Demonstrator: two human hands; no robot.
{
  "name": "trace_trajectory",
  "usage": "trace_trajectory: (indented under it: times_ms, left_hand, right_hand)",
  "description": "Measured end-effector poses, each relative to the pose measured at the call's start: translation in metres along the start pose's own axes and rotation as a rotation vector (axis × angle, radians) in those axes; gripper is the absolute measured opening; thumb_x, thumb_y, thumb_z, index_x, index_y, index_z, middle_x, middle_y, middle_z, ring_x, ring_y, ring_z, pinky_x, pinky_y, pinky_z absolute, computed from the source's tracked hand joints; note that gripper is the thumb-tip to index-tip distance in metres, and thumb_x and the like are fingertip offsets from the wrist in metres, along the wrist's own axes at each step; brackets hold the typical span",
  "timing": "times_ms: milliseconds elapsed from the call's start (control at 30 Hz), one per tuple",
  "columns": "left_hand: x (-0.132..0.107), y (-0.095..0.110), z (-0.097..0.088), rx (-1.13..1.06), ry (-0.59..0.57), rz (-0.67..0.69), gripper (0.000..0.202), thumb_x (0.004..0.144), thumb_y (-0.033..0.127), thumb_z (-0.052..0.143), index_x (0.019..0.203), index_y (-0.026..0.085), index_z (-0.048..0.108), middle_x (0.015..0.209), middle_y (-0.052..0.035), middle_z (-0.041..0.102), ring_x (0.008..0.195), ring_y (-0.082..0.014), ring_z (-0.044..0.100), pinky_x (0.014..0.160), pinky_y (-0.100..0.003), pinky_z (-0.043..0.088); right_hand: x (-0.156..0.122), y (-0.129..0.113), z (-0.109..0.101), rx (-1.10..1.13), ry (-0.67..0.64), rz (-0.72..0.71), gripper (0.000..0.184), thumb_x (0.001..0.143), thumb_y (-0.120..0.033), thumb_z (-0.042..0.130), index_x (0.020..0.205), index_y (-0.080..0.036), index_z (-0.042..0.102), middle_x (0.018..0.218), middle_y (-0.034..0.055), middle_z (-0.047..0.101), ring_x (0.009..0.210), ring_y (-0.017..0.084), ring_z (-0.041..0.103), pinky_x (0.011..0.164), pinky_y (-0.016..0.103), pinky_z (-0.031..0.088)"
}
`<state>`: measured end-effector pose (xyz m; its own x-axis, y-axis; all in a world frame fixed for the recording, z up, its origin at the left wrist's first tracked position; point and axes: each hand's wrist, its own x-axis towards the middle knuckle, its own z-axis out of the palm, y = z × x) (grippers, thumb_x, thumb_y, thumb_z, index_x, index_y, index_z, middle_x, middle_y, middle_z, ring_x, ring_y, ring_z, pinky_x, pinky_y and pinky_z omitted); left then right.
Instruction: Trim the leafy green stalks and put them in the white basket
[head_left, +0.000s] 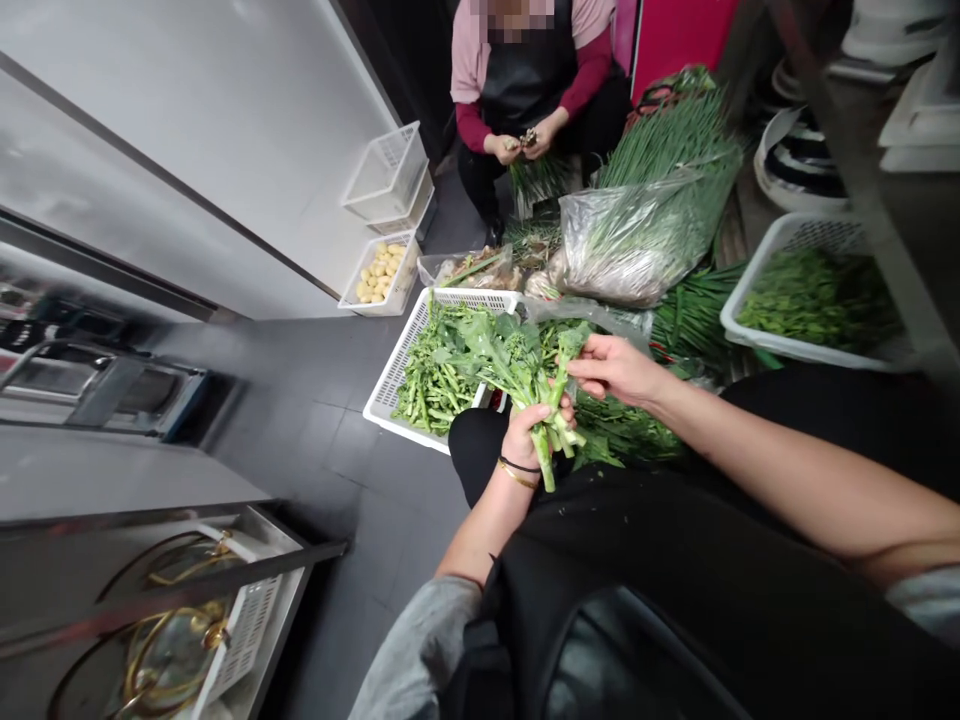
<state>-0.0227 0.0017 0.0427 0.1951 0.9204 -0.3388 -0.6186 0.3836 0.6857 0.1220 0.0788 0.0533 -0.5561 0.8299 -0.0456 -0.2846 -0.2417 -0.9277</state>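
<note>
My left hand (525, 437) is wrapped round a bunch of broccolini (525, 365), with leaves pointing away from me and thick cut stems jutting out below. The fingers of my right hand (611, 368) are closed on one broccolini stalk (568, 348), just under its floret head, at the right side of the bunch. Right behind the bunch stands a white perforated basket (390, 392), holding trimmed green stems and leaves (431, 375). More leafy greens (626, 430) lie below my right forearm, partly hidden by it.
A co-worker (525, 90) sits opposite, handling green stalks. Between us lie a plastic bag (622, 240) and long green scallions (667, 150). Potatoes (382, 270) fill a crate at left, by stacked white crates (386, 175). A tub (795, 340) of greens stands at right.
</note>
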Motion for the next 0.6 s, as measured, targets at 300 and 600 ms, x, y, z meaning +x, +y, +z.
trace_trajectory:
  times_ms: [300,600]
  left_hand:
    - [0.002,-0.010,0.013,0.227,0.097,0.289,0.037,0.052,0.032,0.081,0.080,0.017,0.062,0.073,-0.0040,0.064,0.063,-0.0169,0.061,0.061,-0.031,0.050]
    - [-0.004,-0.003,0.003,0.292,0.111,0.353,0.041,0.049,0.027,0.084,0.084,0.017,0.065,0.077,-0.0036,0.066,0.063,-0.0150,0.061,0.059,-0.029,0.049]
  right_hand:
    - [-0.008,-0.006,0.013,-0.259,0.085,-0.026,0.036,0.066,-0.044,0.073,0.067,-0.019,0.046,0.041,-0.0079,0.047,0.033,0.006,0.040,0.033,0.019,0.029]
    - [-0.007,-0.019,0.009,-0.452,-0.062,0.090,0.037,0.072,-0.050,0.065,0.063,-0.020,0.046,0.039,-0.0050,0.049,0.032,0.008,0.042,0.035,0.021,0.030]
